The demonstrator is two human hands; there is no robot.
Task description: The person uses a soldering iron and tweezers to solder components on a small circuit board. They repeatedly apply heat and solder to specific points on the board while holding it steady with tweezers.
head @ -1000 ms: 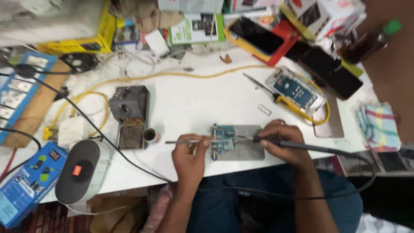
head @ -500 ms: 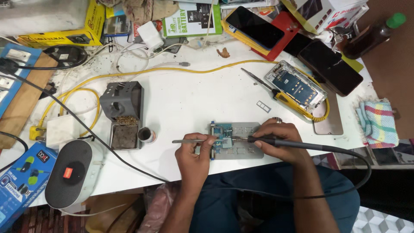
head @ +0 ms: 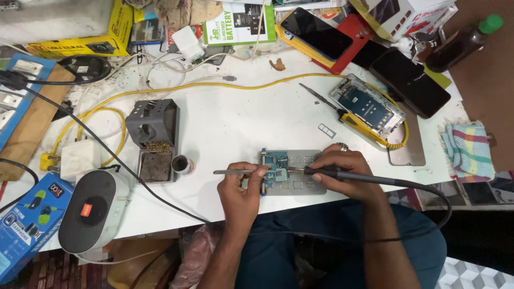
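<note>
While left hand grips one tweezers, right hand grips one soldering iron over one circuit board.

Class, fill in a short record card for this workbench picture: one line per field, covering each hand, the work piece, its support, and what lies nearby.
Left hand: holds metal tweezers against the circuit board
Right hand: grips a black corded soldering iron, tip on the board
Work piece: small blue-green circuit board
Support: grey metal holding plate on the white table
Left of the plate: small round tin, dark iron stand
Upper right: opened phone, yellow cable
Front left: grey rounded speaker
</note>
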